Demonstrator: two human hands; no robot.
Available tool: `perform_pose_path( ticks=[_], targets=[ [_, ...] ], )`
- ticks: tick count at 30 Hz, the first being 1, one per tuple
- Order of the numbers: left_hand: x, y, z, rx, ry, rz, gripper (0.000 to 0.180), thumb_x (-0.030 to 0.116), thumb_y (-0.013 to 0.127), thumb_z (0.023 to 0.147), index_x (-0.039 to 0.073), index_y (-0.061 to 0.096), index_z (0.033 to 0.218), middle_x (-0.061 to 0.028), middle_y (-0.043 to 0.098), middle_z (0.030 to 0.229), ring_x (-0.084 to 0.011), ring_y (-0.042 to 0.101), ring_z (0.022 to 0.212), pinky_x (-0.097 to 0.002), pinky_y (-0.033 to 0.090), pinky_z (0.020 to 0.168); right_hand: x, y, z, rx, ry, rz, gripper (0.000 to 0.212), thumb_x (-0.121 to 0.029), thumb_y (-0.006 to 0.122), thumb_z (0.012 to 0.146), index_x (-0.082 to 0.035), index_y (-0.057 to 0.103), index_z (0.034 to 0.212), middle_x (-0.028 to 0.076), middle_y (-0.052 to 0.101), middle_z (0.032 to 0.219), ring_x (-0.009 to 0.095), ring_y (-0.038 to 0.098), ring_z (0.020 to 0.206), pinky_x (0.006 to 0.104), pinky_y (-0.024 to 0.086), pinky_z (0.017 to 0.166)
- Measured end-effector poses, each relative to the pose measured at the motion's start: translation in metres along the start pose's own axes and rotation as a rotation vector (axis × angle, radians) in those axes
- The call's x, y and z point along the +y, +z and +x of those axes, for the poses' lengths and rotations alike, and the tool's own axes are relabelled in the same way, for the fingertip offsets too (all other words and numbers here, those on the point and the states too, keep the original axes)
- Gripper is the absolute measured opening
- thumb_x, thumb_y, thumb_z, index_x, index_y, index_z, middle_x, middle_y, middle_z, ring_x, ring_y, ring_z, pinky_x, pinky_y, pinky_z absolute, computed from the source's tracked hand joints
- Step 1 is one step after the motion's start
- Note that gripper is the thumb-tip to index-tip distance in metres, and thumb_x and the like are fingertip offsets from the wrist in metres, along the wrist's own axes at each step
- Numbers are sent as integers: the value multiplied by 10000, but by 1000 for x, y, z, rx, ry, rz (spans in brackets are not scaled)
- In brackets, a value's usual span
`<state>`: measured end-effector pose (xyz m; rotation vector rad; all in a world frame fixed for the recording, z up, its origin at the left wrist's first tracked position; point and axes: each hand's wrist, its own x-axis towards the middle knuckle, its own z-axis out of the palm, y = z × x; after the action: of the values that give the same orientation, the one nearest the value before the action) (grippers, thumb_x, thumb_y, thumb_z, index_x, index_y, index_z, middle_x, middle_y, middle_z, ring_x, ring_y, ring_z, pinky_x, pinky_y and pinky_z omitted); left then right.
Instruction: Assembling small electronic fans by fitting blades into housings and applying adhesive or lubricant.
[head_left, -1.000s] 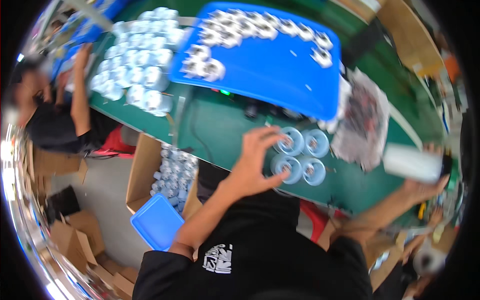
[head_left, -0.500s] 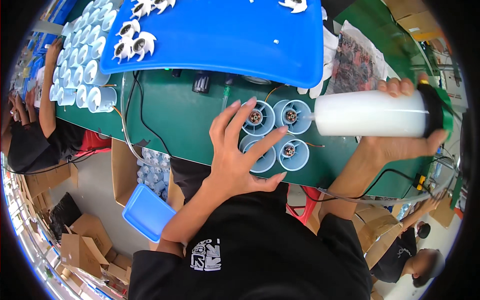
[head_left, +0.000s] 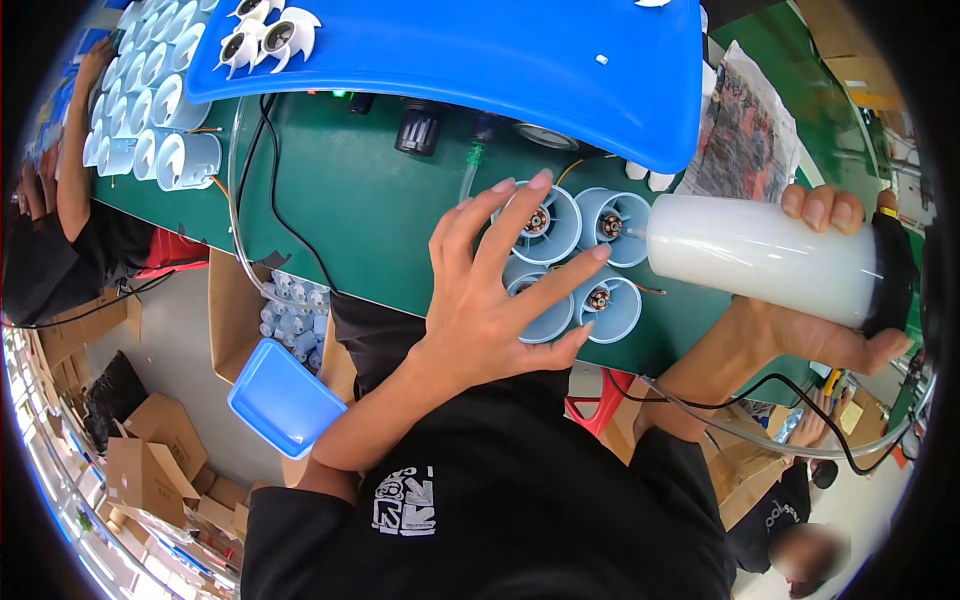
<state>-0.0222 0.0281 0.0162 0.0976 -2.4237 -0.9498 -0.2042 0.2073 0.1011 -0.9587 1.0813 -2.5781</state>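
In the head view, the left hand (head_left: 480, 305) is spreading its fingers, loosely curved, over the left side of four pale blue cups (head_left: 600, 259), which are standing in a two-by-two cluster on the green table (head_left: 370, 220). Whether its fingertips are pressing on the rims, one cannot tell. The right hand (head_left: 820, 335) is gripping a white cylinder (head_left: 750, 240) with a black end — fingers over the top, thumb below — and holding it sideways. Its thin tip is pointing into the upper right cup, where a coppery core is showing. Beyond the cups, a large blue tray (head_left: 480, 60) is carrying white fan wheels (head_left: 290, 38); more pale blue cups are crowding the table's left end.
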Motion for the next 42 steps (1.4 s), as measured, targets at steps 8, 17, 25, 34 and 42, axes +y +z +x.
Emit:
perform_pose_path(
  ticks=[8,17,25,34,42],
  targets=[
    [2,-1,1,-8,-11,20,584,363,797,599,296,720,1175,-187,428,1498,-392,435,1275,-516,341,1008,1,10,-4,70,-1,-46,1064,-825,615,666,2,475,1321,147,514,1022,286,494,920,460,387,866],
    [3,-2,1,-7,-10,21,578,348,798,602,293,723,1172,-184,427,1496,-391,430,1282,-513,345,1007,-3,8,-6,41,33,-141,1034,-856,581,646,31,504,1173,147,503,1014,287,497,923,449,383,868],
    [3,-2,2,-8,-12,15,573,346,804,602,290,726,1167,-183,422,1497,-392,422,1293,-515,345,1012,-3,6,-4,15,40,-131,1025,-874,562,638,37,519,1106,149,502,1013,291,500,927,447,382,873],
    [2,-8,3,2,-25,-83,685,370,824,594,263,677,1254,-242,349,1520,-434,400,1316,-518,333,1079,-7,13,-4,96,-55,-26,1081,-763,642,692,69,422,1347,145,488,1032,264,476,925,432,378,870],
    [-14,-13,-1,169,-276,-284,437,55,525,943,-27,508,1372,-172,531,1401,-384,389,1375,-445,312,1127,19,44,-15,-97,-143,81,1076,-751,725,669,24,399,1340,113,476,1016,250,459,910,423,353,841]
  ],
)
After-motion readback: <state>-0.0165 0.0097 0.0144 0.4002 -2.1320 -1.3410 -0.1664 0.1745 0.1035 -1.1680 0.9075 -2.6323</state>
